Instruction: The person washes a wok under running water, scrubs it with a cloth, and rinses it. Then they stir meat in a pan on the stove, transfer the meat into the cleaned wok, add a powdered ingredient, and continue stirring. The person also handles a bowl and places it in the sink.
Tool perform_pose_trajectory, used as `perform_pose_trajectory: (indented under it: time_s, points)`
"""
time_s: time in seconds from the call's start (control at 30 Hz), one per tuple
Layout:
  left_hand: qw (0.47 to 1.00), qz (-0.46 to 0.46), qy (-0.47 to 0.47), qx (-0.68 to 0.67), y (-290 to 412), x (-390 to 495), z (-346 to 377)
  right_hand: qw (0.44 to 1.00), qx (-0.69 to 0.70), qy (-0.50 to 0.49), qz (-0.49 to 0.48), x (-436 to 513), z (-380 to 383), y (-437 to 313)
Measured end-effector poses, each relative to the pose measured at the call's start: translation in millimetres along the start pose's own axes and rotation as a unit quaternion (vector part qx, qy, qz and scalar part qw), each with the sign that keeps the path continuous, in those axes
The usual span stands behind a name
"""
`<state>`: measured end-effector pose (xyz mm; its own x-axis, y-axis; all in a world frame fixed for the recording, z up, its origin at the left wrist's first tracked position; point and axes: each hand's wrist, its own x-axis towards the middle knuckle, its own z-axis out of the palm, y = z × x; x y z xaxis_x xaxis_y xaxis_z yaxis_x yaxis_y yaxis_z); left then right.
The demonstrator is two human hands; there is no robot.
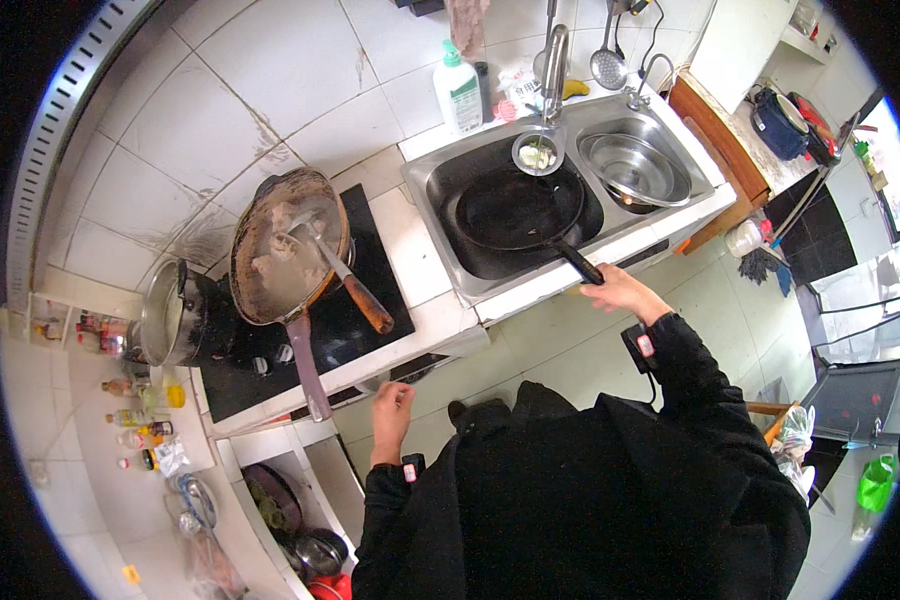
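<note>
My right hand (619,291) is closed around the handle of a black frying pan (521,206), which lies tilted in the left basin of the steel sink (461,266). Above the pan's far edge, a small steel strainer cup (538,154) with pale scraps sits below the faucet (556,71). My left hand (393,416) is in front of the counter, fingers loosely curled, holding nothing. Left of the sink, a wok (244,255) with meat pieces in cloudy liquid stands on the black cooktop (360,330), with a wooden-handled spatula (352,289) resting in it.
A steel pot (171,311) stands on the cooktop's far left. The right basin holds a metal bowl (636,171). A pump bottle (459,90) stands behind the sink. The wok's purple handle (307,367) sticks out past the counter edge. Bottles and an open cabinet with pans are at lower left.
</note>
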<state>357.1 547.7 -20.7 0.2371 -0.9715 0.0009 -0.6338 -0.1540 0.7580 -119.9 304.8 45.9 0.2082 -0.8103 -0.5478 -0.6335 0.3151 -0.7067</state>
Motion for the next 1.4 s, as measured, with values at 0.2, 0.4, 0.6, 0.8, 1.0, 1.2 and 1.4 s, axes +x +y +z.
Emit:
perform_pose_trajectory:
  time_s: [0.2, 0.4, 0.6, 0.8, 1.0, 1.2, 1.4]
  points:
    - [0.992, 0.017, -0.127, 0.009, 38, 11, 14, 0.987, 0.106, -0.109, 0.053, 57, 9, -5]
    - [0.988, 0.045, -0.146, -0.012, 43, 44, 22, 0.942, 0.307, -0.137, 0.018, 25, 37, -38]
    - [0.984, 0.024, -0.174, -0.041, 32, 62, 31, 0.929, 0.334, -0.155, 0.046, -32, 36, -75]
    - [0.987, 0.039, -0.152, -0.042, 32, 55, 32, 0.934, 0.315, -0.167, 0.004, -87, 16, -74]
    - [0.992, -0.008, -0.115, -0.043, 49, 32, 35, 0.984, 0.125, -0.118, -0.038, -112, -30, -47]
    - [0.992, -0.027, -0.115, -0.050, 79, 0, 64, 0.996, 0.004, -0.018, -0.083, -87, -66, -17]
    - [0.992, -0.054, -0.099, -0.048, 98, -30, 83, 0.976, 0.154, -0.129, -0.086, -73, -73, -11]
